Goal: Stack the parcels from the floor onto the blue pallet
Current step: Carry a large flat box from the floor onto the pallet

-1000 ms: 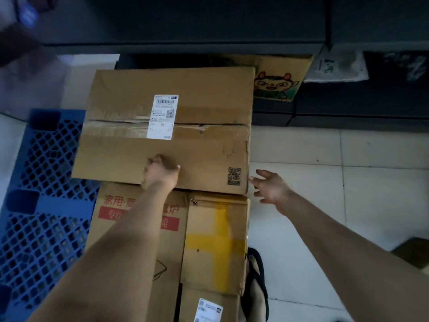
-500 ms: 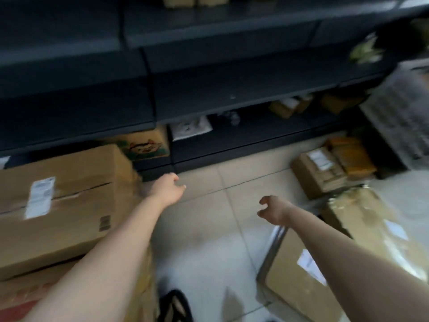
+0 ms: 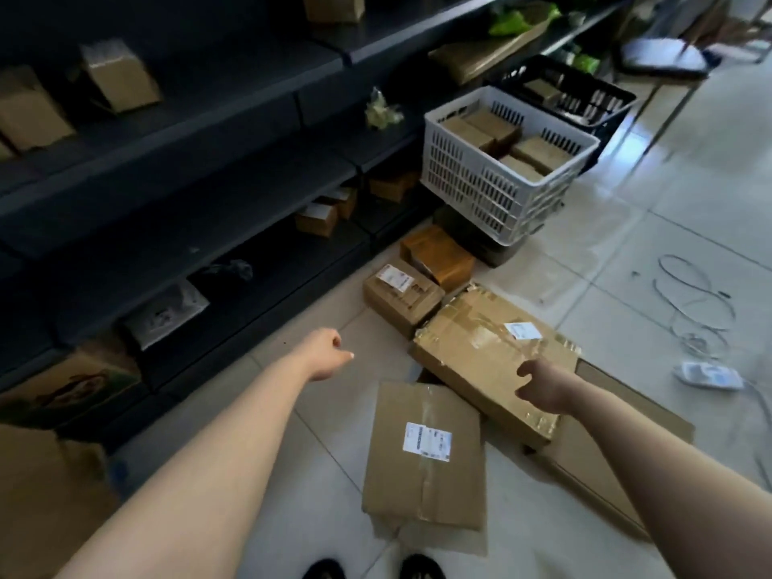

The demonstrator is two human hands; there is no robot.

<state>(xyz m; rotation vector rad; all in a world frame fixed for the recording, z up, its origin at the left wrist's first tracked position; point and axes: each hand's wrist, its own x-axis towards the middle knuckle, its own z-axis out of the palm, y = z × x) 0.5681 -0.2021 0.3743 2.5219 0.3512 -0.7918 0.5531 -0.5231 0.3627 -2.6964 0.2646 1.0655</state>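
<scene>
Both arms reach out over a tiled floor (image 3: 626, 261) strewn with cardboard parcels. The left hand (image 3: 328, 356) hangs in the air above bare tile, its grip loosely curled and holding nothing. The right hand (image 3: 543, 388) hovers over a large tape-wrapped parcel (image 3: 480, 348), fingers half bent, grip empty; whether it touches the cardboard I cannot tell. That parcel lies tilted, its near edge resting on a flat carton (image 3: 605, 465). Just in front of the feet lies a flat labelled parcel (image 3: 422, 474) on the floor. Farther off, two smaller boxes (image 3: 401, 296) sit beside the dark shelving (image 3: 209, 169). A white slatted crate (image 3: 493, 181) full of small cartons stands near the shelf end. The blue pallet is out of view.
</scene>
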